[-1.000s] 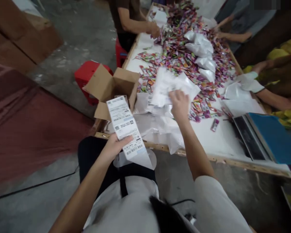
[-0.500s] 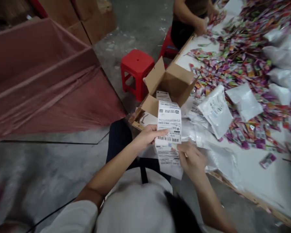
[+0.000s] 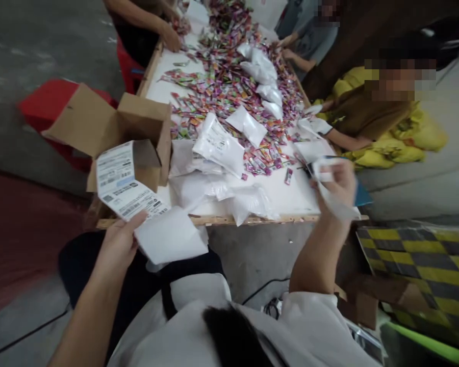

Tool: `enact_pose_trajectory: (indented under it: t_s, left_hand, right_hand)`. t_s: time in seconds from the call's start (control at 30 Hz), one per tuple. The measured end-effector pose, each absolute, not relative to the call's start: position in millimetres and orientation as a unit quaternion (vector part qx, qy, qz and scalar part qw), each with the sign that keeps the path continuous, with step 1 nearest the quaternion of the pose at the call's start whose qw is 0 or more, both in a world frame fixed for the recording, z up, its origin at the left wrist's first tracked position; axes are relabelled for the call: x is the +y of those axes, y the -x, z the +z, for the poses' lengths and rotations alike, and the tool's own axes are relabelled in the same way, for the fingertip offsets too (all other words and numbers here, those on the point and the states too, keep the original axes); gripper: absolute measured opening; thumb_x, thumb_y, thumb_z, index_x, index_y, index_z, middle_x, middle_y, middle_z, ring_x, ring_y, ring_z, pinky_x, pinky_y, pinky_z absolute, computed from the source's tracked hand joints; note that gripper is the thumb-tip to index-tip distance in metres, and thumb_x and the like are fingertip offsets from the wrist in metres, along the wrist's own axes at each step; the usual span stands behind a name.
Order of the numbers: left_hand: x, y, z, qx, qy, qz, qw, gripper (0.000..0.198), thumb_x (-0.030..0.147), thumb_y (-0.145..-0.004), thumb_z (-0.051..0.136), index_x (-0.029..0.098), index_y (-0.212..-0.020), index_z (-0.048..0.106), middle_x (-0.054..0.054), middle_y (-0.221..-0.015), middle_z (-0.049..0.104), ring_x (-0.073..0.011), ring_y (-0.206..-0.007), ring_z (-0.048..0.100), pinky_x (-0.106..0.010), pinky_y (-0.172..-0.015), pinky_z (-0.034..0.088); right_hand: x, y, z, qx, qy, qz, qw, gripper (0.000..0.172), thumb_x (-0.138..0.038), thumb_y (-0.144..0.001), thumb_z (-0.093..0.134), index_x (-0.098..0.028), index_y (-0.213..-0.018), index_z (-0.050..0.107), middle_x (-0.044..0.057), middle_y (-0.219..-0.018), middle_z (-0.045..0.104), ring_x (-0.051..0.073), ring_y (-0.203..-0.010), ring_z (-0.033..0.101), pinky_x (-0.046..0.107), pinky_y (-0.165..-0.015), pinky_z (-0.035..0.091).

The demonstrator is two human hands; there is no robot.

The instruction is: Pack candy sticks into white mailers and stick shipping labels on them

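A strip of printed shipping labels [image 3: 132, 196] runs out of an open cardboard box [image 3: 82, 120] on my left, folded in places. My left hand [image 3: 118, 242] pinches this strip near its lower end, thumb on top, where a blank white panel [image 3: 172, 234] hangs over my lap. Far to the right, my right hand [image 3: 340, 183] is raised near the table's right corner. Its fingers are closed on a curled white label [image 3: 331, 199], whose printed side I cannot make out. White plastic mailing bags [image 3: 220, 145] lie on the table between my hands.
Small colourful packets [image 3: 229, 76] are heaped over the white table [image 3: 302, 191]. Co-workers sit along both sides, one a person in brown [image 3: 375, 120] at right. A red stool [image 3: 46, 102] stands behind the box, a yellow-and-black checkered panel [image 3: 424, 260] at lower right.
The view has swung to the right. My right hand has moved away from the label strip, out to the right, with a white label in it. My left hand still holds the strip.
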State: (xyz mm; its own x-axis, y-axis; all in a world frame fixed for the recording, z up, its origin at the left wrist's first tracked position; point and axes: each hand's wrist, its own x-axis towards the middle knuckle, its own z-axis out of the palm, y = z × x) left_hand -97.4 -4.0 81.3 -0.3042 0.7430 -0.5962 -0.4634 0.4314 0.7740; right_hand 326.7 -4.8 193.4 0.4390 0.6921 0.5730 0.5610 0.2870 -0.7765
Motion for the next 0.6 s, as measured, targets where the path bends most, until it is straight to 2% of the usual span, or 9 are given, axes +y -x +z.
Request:
enact_pose_trajectory:
  t_s: [0.07, 0.13, 0.2, 0.23, 0.3, 0.33, 0.4, 0.5, 0.6]
  left_hand:
    - [-7.4, 93.5, 84.4, 0.614, -0.128, 0.521, 0.580, 0.027, 0.014, -0.050, 0.080, 0.011, -0.074, 0.068, 0.001, -0.060, 0.067, -0.0073, -0.042, 0.051, -0.015, -0.036, 0.038]
    - [-9.9, 89.5, 87.3, 0.615, -0.147, 0.503, 0.590, 0.027, 0.016, -0.047, 0.084, 0.012, -0.067, 0.066, 0.003, -0.053, 0.064, -0.0057, -0.038, 0.046, -0.015, -0.033, 0.033]
    - [-10.7, 87.0, 89.8, 0.625, -0.158, 0.483, 0.592, 0.029, 0.016, -0.045, 0.087, 0.013, -0.066, 0.066, 0.004, -0.051, 0.063, -0.0055, -0.038, 0.046, -0.014, -0.034, 0.034]
    - [-10.7, 86.6, 90.8, 0.633, -0.162, 0.477, 0.588, 0.030, 0.016, -0.045, 0.088, 0.014, -0.066, 0.066, 0.005, -0.052, 0.064, -0.0056, -0.039, 0.047, -0.014, -0.035, 0.035]
    - [-9.6, 86.6, 91.9, 0.648, -0.166, 0.467, 0.578, 0.031, 0.016, -0.046, 0.089, 0.016, -0.066, 0.065, 0.006, -0.053, 0.065, -0.0053, -0.039, 0.047, -0.013, -0.035, 0.035]
    - [-8.7, 86.6, 92.1, 0.654, -0.165, 0.467, 0.572, 0.031, 0.016, -0.047, 0.089, 0.016, -0.064, 0.064, 0.006, -0.051, 0.063, -0.0051, -0.038, 0.046, -0.013, -0.035, 0.035]
    - [-5.9, 85.2, 92.4, 0.654, -0.165, 0.467, 0.572, 0.030, 0.017, -0.048, 0.089, 0.016, -0.061, 0.062, 0.006, -0.049, 0.061, -0.0063, -0.040, 0.049, -0.014, -0.038, 0.040]
    - [-0.5, 78.0, 94.5, 0.646, -0.171, 0.470, 0.576, 0.030, 0.019, -0.048, 0.090, 0.016, -0.064, 0.065, 0.004, -0.054, 0.065, -0.0085, -0.046, 0.054, -0.015, -0.043, 0.046]
    - [3.5, 68.1, 99.4, 0.646, -0.169, 0.469, 0.578, 0.031, 0.019, -0.047, 0.091, 0.015, -0.069, 0.069, 0.002, -0.059, 0.069, -0.0096, -0.050, 0.057, -0.014, -0.043, 0.045]
  right_hand:
    - [25.3, -348.1, 154.8, -0.575, 0.632, 0.195, 0.483, 0.033, -0.046, -0.072, 0.072, -0.024, -0.082, 0.050, -0.004, -0.070, 0.048, 0.013, -0.063, 0.048, 0.029, -0.063, 0.047]
    - [49.2, -352.9, 114.7, -0.601, 0.675, 0.242, 0.353, 0.031, -0.041, -0.071, 0.072, -0.021, -0.082, 0.052, -0.001, -0.074, 0.053, 0.015, -0.070, 0.052, 0.031, -0.070, 0.049]
    - [58.9, -349.6, 83.3, -0.606, 0.724, 0.236, 0.228, 0.033, -0.035, -0.069, 0.074, -0.017, -0.092, 0.060, 0.008, -0.090, 0.062, 0.022, -0.086, 0.059, 0.039, -0.084, 0.051]
    - [57.5, -347.3, 71.8, -0.605, 0.746, 0.209, 0.181, 0.042, -0.034, -0.069, 0.074, -0.014, -0.104, 0.062, 0.015, -0.105, 0.063, 0.027, -0.099, 0.059, 0.044, -0.092, 0.049]
    - [44.0, -344.0, 55.2, -0.607, 0.771, 0.109, 0.162, 0.066, -0.038, -0.072, 0.072, -0.011, -0.129, 0.054, 0.026, -0.136, 0.049, 0.037, -0.126, 0.048, 0.053, -0.105, 0.040]
    - [33.6, -343.1, 48.5, -0.617, 0.766, 0.057, 0.170, 0.072, -0.041, -0.076, 0.070, -0.010, -0.138, 0.049, 0.028, -0.146, 0.040, 0.040, -0.135, 0.040, 0.056, -0.109, 0.035]
    - [10.6, -343.4, 35.8, -0.661, 0.735, 0.015, 0.153, 0.070, -0.046, -0.085, 0.059, -0.014, -0.145, 0.043, 0.024, -0.154, 0.033, 0.038, -0.144, 0.030, 0.057, -0.114, 0.029]
    - [-15.0, -350.3, 16.8, -0.711, 0.686, 0.120, 0.100, 0.061, -0.050, -0.093, 0.045, -0.020, -0.146, 0.045, 0.019, -0.153, 0.041, 0.034, -0.144, 0.034, 0.057, -0.114, 0.031]
    - [-19.9, -360.4, 3.5, -0.627, 0.744, 0.156, 0.170, 0.065, -0.053, -0.094, 0.041, -0.017, -0.148, 0.042, 0.022, -0.147, 0.046, 0.032, -0.136, 0.044, 0.054, -0.108, 0.039]
